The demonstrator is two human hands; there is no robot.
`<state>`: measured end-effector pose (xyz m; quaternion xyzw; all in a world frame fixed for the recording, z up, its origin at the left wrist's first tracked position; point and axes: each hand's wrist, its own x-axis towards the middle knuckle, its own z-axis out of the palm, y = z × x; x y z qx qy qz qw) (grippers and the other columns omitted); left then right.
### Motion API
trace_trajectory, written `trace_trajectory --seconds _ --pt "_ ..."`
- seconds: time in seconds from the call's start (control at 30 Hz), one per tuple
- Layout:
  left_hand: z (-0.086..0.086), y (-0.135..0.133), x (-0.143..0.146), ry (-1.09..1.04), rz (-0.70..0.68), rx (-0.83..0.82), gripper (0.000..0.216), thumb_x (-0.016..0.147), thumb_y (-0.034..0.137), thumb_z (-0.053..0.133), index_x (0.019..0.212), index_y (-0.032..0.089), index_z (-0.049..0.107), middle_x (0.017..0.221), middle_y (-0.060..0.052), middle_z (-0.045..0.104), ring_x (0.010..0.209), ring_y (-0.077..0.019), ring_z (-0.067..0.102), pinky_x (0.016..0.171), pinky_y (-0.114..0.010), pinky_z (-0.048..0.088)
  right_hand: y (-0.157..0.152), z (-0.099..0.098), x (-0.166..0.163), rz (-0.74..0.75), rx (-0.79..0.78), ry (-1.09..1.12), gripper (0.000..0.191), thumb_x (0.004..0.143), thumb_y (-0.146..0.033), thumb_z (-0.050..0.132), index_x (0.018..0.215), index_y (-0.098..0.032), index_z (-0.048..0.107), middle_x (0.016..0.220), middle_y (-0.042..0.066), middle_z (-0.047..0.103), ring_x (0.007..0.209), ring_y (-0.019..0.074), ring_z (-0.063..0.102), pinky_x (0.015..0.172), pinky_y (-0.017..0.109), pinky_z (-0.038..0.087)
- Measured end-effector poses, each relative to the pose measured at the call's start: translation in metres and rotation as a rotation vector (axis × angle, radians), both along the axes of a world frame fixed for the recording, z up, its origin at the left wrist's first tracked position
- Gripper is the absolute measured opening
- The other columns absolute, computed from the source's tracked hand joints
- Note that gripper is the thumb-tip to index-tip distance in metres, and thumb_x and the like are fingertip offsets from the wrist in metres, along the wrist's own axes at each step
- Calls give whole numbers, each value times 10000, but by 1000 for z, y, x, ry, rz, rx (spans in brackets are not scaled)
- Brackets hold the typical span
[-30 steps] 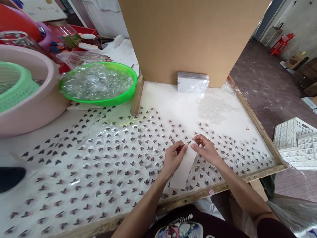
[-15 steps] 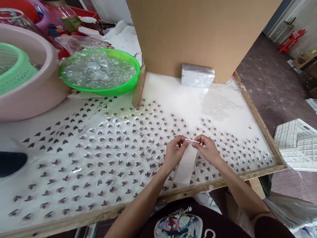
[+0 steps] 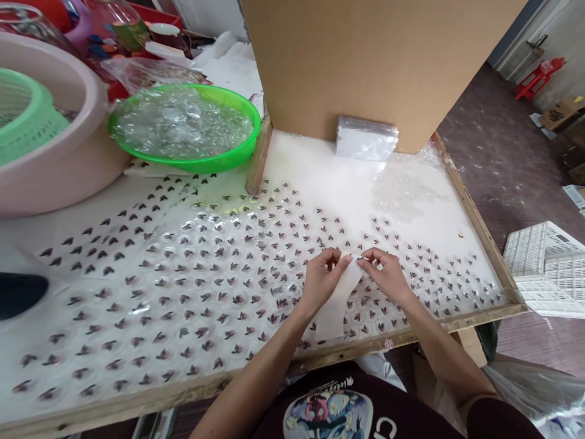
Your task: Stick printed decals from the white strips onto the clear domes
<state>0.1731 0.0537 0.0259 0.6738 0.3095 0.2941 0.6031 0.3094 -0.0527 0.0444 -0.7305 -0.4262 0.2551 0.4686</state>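
Observation:
A thin whitish translucent strip (image 3: pixel 336 311) hangs down from between my two hands over the near part of the table. My left hand (image 3: pixel 322 274) pinches its upper edge between thumb and fingertips. Close beside it, my right hand (image 3: pixel 386 274) is pinched at the strip's upper right corner, with a small dark speck at its fingertips. Beneath and around both hands lie rows of small clear round pieces (image 3: pixel 237 299), each with a dark and reddish mark, spread over the white tabletop (image 3: pixel 315 161).
A green basin (image 3: pixel 228 161) heaped with clear plastic pieces stands back left, beside a large pink tub (image 3: pixel 91 152). At the back, a wrapped stack (image 3: pixel 367 140) leans against a tall cardboard sheet (image 3: pixel 365 61). Wooden strips (image 3: pixel 475 213) edge the table. A white crate (image 3: pixel 548 268) sits right.
My fingertips have parted slightly at the top of the strip. The strip's lower end has swung a little to the left. The rest looks the same apart from a slight camera shift.

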Motion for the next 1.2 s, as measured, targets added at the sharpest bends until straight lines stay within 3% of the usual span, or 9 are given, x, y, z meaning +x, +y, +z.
trace_trajectory --seconds 0.17,0.4,0.5,0.63,0.73,0.83,0.93,1.07,1.2 --pt "4 0 0 29 -17 36 273 853 435 553 732 191 580 650 -1 519 619 -141 418 588 -254 365 -3 -2 2 -2 -10 -105 256 896 -469 553 843 -237 649 763 14 648 722 185 579 783 345 438" --pt "1 -1 1 48 -2 115 285 878 391 538 674 193 553 610 14 504 579 -130 401 569 -251 350 -7 0 3 -99 154 -266 156 898 -415 596 871 -275 660 892 52 632 816 217 577 818 402 450" --pt "-1 -1 1 50 -12 151 284 884 382 533 676 191 560 612 12 515 574 -129 399 565 -252 343 0 6 2 -173 205 -198 132 902 -392 585 920 -271 633 896 51 620 852 212 571 778 372 466" --pt "-3 0 1 55 -31 195 273 873 389 543 686 192 575 621 9 542 579 -131 414 577 -253 344 13 8 -8 -58 111 -8 384 851 -384 638 1192 -267 506 903 20 633 862 196 606 835 368 474" --pt "-5 1 2 60 -50 197 255 866 382 543 697 194 579 623 10 548 577 -132 423 579 -251 347 19 8 -5 -42 123 50 379 853 -377 628 1176 -254 474 913 20 627 833 180 618 834 356 482" --pt "-5 1 1 76 -63 195 212 848 323 519 685 195 560 611 12 523 573 -132 410 558 -245 336 20 7 31 -183 196 5 329 852 -377 620 1116 -252 469 1016 47 620 847 165 615 827 336 485" --pt "-4 0 1 95 -52 199 192 832 294 499 676 193 548 611 7 514 575 -132 393 540 -241 324 20 -1 95 -389 244 -29 462 811 -347 620 1175 -252 351 882 12 631 822 170 617 792 331 477" --pt "-2 1 0 111 -66 190 186 837 284 491 686 190 544 615 4 519 573 -129 378 524 -234 314 24 -22 163 -466 61 -16 495 695 -310 656 1083 -236 358 782 -15 648 766 175 619 784 341 465" --pt "1 2 0 117 -74 184 182 839 273 482 679 193 519 609 14 484 571 -128 364 512 -228 296 28 -39 179 -476 -34 -31 513 661 -307 652 1079 -236 364 767 -21 660 746 181 618 758 336 469"
